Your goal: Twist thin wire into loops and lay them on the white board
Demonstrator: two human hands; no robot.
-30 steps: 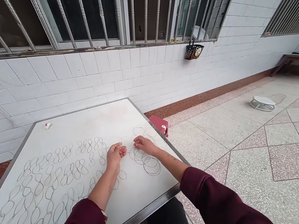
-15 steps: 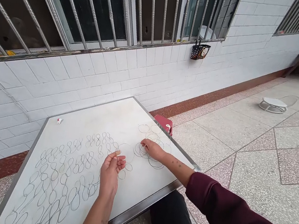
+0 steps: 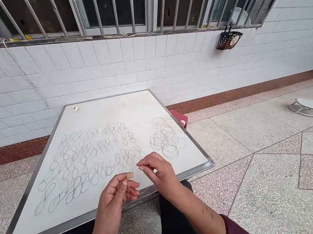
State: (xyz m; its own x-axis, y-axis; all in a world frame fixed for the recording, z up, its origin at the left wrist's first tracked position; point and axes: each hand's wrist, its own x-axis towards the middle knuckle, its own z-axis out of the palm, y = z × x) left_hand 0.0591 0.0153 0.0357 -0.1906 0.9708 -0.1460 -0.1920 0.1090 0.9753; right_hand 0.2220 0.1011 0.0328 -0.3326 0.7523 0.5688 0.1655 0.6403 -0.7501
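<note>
My right hand (image 3: 159,175) pinches a thin loop (image 3: 147,188), wire-like or cord-like, which hangs faintly below the fingers over the table's near edge. Just left of it is my left hand (image 3: 117,196), with thumb and index finger pressed together. A tan band, like tape or a bandage, covers the index fingertip. Whether those fingers hold part of the loop is too fine to tell. Rows of thin loops twisted into figure eights (image 3: 94,174) lie on the white table (image 3: 117,103). A pile of round, untwisted loops (image 3: 166,140) lies at the right.
A small white and red object (image 3: 76,109) sits at the table's far left corner. Beyond the far right edge stands a red stool (image 3: 179,117). A barred window and a black basket (image 3: 228,39) are on the wall. A low white seat (image 3: 308,107) stands on the floor.
My right hand has come from the pile of round loops to beside my left hand, carrying a thin loop. The camera view has shifted a little.
</note>
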